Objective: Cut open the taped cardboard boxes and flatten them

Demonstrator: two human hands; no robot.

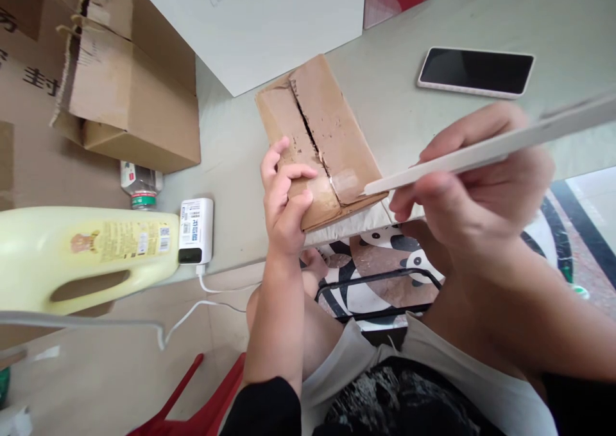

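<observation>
A small brown cardboard box (337, 121) lies at the table's near edge, its top seam split by a dark gap and patched with clear tape. My left hand (286, 192) grips the box's near left side, thumb and fingers curled over the top. In my right hand (474, 179) is a long, thin white strip (520, 137), pinched between thumb and fingers. The strip's narrow tip is at the box's near right corner; whether it touches the cardboard I cannot tell. Its far end runs out of view at the right.
Beyond the box are a white board (269, 25) and a phone (476, 71). To the left stand a larger open carton (149, 95), a clear bottle (141, 182), a yellow jug (144, 237) and a white power bank (196, 227) with its cable. A red chair (206, 410) is below.
</observation>
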